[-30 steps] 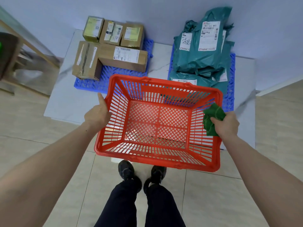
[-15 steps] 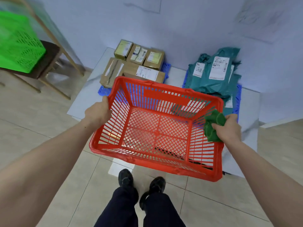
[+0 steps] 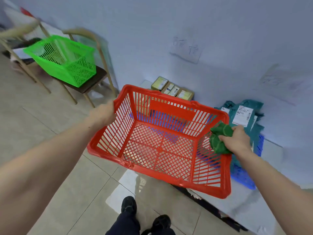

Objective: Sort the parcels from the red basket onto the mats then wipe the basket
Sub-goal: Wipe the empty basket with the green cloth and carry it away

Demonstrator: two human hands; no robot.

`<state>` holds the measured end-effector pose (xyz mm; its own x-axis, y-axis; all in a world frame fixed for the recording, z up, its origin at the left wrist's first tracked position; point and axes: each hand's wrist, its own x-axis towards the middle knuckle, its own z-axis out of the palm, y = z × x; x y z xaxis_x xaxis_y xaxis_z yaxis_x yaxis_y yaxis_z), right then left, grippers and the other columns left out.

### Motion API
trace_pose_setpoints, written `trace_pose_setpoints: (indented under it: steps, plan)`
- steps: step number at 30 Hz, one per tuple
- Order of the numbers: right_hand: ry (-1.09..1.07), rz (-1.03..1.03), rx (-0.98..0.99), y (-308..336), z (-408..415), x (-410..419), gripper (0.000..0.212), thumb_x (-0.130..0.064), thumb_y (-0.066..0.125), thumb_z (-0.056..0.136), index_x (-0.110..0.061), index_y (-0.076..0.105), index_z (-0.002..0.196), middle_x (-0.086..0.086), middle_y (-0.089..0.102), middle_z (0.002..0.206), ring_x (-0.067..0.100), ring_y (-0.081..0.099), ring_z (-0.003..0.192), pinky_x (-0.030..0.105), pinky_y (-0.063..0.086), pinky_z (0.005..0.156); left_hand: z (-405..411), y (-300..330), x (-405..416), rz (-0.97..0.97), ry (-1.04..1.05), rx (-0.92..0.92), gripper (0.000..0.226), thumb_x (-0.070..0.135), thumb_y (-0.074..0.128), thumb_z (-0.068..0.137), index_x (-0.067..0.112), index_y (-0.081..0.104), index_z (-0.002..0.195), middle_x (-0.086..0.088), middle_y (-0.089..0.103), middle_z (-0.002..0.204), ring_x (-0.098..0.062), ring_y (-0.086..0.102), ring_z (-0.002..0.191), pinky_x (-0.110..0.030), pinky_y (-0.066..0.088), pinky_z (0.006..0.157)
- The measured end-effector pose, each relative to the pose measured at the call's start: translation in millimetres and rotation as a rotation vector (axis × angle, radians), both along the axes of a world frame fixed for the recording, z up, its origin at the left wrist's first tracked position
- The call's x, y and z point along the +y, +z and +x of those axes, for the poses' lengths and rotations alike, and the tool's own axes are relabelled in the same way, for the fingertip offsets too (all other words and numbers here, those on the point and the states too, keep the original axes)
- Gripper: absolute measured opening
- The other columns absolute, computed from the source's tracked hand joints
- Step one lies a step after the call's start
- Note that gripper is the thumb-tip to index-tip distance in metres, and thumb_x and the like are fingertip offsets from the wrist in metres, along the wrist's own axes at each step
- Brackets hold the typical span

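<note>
**Both hands on the red basket**

Head view: the left hand (image 3: 103,114) grips the left rim of the red basket (image 3: 171,173); the right hand (image 3: 235,139) clutches a green cloth (image 3: 220,138) against the right rim. The basket is held tilted above the tiled floor. Behind it, cardboard boxes (image 3: 171,89) and teal mailer bags (image 3: 243,114) lie on blue mats (image 3: 245,178). A green basket (image 3: 66,63) sits on a chair (image 3: 91,82) at left.
</note>
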<state>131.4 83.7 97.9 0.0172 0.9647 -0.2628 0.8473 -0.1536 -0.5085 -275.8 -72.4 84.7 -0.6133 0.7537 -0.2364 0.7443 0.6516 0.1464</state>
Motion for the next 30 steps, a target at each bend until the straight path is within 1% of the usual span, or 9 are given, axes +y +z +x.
trace_pose_setpoints:
  steps: [2,5,10,14,16,18,20,25,30]
  plan:
    - [0.022,0.012,0.008,10,-17,2,0.047,-0.018,0.075,0.084,-0.004,0.047,0.119,0.023,0.061,0.119,0.039,0.057,0.112,0.035,0.041,0.080,-14,10,-6,-0.010,0.012,0.043,0.046,0.030,0.054,0.090,0.013,0.037,0.129,-0.020,0.063,0.116,-0.037,0.063,0.103,-0.040,0.048,0.079]
    - [0.055,0.029,0.012,23,-43,4,0.047,-0.018,0.075,0.084,-0.004,0.047,0.119,0.022,0.061,0.118,0.038,0.058,0.111,0.032,0.037,0.075,-35,21,-14,0.004,0.028,0.072,0.049,0.029,0.055,0.090,0.014,0.036,0.133,-0.019,0.062,0.119,-0.036,0.063,0.105,-0.044,0.050,0.084]
    - [0.075,0.061,0.020,37,-92,2,0.047,-0.019,0.074,0.084,-0.005,0.048,0.120,0.021,0.061,0.120,0.038,0.057,0.113,0.035,0.043,0.083,-79,34,-27,0.013,0.042,0.103,0.047,0.029,0.053,0.093,0.010,0.036,0.132,-0.019,0.058,0.121,-0.038,0.061,0.106,-0.045,0.049,0.083]
    - [0.064,0.069,0.023,43,-137,-5,0.046,-0.019,0.075,0.083,-0.006,0.050,0.120,0.021,0.062,0.120,0.036,0.059,0.112,0.036,0.045,0.085,-127,41,-37,0.017,0.040,0.107,0.046,0.031,0.053,0.093,0.010,0.035,0.130,-0.018,0.063,0.112,-0.036,0.063,0.099,-0.042,0.050,0.077]
    - [0.068,0.069,0.026,44,-162,-9,0.045,-0.020,0.074,0.083,-0.006,0.051,0.119,0.021,0.062,0.118,0.036,0.059,0.109,0.033,0.043,0.079,-153,42,-43,0.025,0.032,0.109,0.044,0.031,0.053,0.093,0.010,0.035,0.127,-0.018,0.063,0.108,-0.037,0.063,0.097,-0.043,0.050,0.076]
    - [0.085,0.066,0.015,45,-187,-12,0.045,-0.019,0.074,0.084,-0.005,0.051,0.120,0.022,0.062,0.117,0.037,0.059,0.108,0.031,0.039,0.076,-178,44,-49,0.036,0.031,0.106,0.042,0.031,0.053,0.093,0.010,0.036,0.125,-0.017,0.063,0.105,-0.037,0.063,0.094,-0.044,0.051,0.076]
    - [0.089,0.066,0.006,46,-211,-11,0.046,-0.019,0.074,0.083,-0.004,0.051,0.120,0.023,0.062,0.118,0.038,0.059,0.110,0.033,0.041,0.079,-201,45,-53,0.047,0.031,0.117,0.041,0.032,0.053,0.093,0.011,0.036,0.124,-0.017,0.063,0.103,-0.037,0.063,0.093,-0.043,0.051,0.076]
    - [0.121,0.075,0.018,47,-270,-1,0.046,-0.020,0.075,0.081,-0.007,0.055,0.121,0.021,0.064,0.117,0.039,0.060,0.110,0.039,0.047,0.086,-253,45,-60,0.048,0.051,0.148,0.042,0.029,0.051,0.096,0.008,0.035,0.128,-0.019,0.062,0.107,-0.039,0.062,0.097,-0.040,0.043,0.070]
    - [0.175,0.080,0.017,41,-326,20,0.044,-0.021,0.077,0.079,-0.007,0.058,0.116,0.020,0.066,0.115,0.039,0.061,0.109,0.042,0.049,0.090,-296,42,-62,0.050,0.106,0.127,0.039,0.030,0.053,0.095,0.008,0.037,0.122,-0.022,0.061,0.109,-0.041,0.061,0.100,-0.046,0.049,0.078]
